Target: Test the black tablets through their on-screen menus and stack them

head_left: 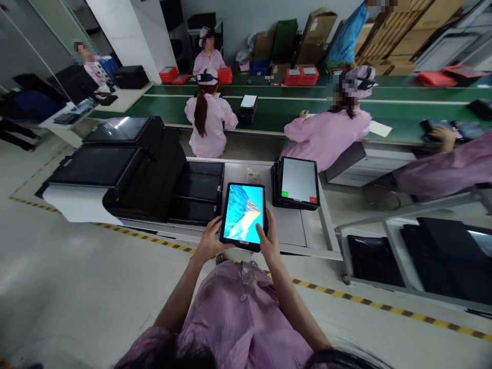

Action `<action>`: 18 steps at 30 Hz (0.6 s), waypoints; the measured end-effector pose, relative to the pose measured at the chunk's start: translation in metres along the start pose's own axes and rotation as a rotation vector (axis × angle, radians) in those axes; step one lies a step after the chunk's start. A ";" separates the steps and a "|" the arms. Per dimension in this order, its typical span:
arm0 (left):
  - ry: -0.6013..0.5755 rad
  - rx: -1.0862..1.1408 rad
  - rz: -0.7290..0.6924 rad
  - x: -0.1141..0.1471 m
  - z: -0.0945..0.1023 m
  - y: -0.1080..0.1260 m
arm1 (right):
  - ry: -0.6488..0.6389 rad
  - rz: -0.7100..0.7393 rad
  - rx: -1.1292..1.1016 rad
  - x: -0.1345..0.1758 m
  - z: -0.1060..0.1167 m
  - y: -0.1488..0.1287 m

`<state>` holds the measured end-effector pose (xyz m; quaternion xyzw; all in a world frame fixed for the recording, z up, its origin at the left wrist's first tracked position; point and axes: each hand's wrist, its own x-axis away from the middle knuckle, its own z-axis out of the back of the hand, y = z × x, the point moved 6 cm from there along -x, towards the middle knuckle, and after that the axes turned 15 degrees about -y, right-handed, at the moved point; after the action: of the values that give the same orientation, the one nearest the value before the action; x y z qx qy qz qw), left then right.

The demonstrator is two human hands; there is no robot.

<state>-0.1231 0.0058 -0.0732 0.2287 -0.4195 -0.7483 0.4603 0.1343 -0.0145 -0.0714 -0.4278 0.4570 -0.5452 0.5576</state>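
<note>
In the head view, the person holds a tablet [244,216] in both hands, in the air above the near edge of a grey worktable [292,225]. The left hand [209,241] grips the lower left corner, with the fingers closed around the edge and the thumb on the frame. The right hand [269,238] holds the lower right side, fingers behind the tablet and the thumb lying on the lit screen. The tablet stands in portrait position: its long axis runs away from the person, the top edge points to the conveyor, and the screen faces up to the camera with a blue and orange picture.

On the worktable, just to the right, is a stack of tablets [296,183] with a white screen on top. To the left are black trays [198,192]. Behind is a green conveyor belt [307,105], where workers in pink coats [326,136] sit. The floor is grey with a yellow-black stripe line [346,295].
</note>
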 end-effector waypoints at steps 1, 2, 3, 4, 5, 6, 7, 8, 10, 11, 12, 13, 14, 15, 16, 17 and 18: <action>0.001 0.002 -0.005 0.000 0.000 0.000 | 0.011 -0.010 0.039 0.003 -0.005 -0.004; 0.001 0.005 -0.010 0.000 0.000 -0.001 | 0.018 -0.018 0.066 0.005 -0.009 -0.007; 0.001 0.008 -0.014 -0.001 0.000 -0.001 | 0.019 -0.026 0.079 0.006 -0.012 -0.010; -0.001 0.010 -0.017 -0.002 0.000 -0.002 | 0.015 -0.035 0.084 0.007 -0.014 -0.012; -0.002 0.009 -0.020 -0.003 0.000 -0.003 | 0.013 -0.044 0.085 0.007 -0.015 -0.013; -0.002 0.006 -0.024 -0.004 0.001 -0.004 | 0.012 -0.052 0.086 0.008 -0.015 -0.014; 0.001 0.002 -0.030 -0.005 0.001 -0.004 | 0.012 -0.057 0.087 0.008 -0.016 -0.015; 0.004 -0.001 -0.038 -0.007 0.002 -0.004 | 0.016 -0.057 0.089 0.009 -0.016 -0.016; 0.011 0.005 -0.053 -0.009 0.002 -0.004 | 0.027 -0.046 0.096 0.010 -0.015 -0.018; 0.012 0.014 -0.056 -0.009 0.001 -0.004 | 0.030 -0.039 0.102 0.010 -0.014 -0.019; 0.011 0.026 -0.054 -0.009 0.001 -0.004 | 0.030 -0.034 0.109 0.011 -0.013 -0.019; 0.007 0.040 -0.048 -0.009 0.000 -0.004 | 0.027 -0.032 0.117 0.011 -0.012 -0.018; 0.000 0.058 -0.039 -0.009 0.000 -0.005 | 0.019 -0.031 0.124 0.011 -0.010 -0.017; -0.010 0.083 -0.029 -0.009 -0.001 -0.006 | 0.007 -0.031 0.128 0.012 -0.007 -0.015; -0.025 0.118 -0.020 -0.009 -0.001 -0.007 | -0.006 -0.031 0.128 0.012 -0.005 -0.013; -0.044 0.164 -0.012 -0.011 -0.002 -0.010 | -0.014 -0.031 0.120 0.012 -0.003 -0.010; -0.057 0.220 -0.004 -0.013 -0.002 -0.012 | -0.016 -0.032 0.106 0.012 -0.001 -0.006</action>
<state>-0.1216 0.0194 -0.0849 0.2573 -0.5114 -0.7049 0.4188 0.1321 -0.0266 -0.0661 -0.4093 0.4161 -0.5740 0.5744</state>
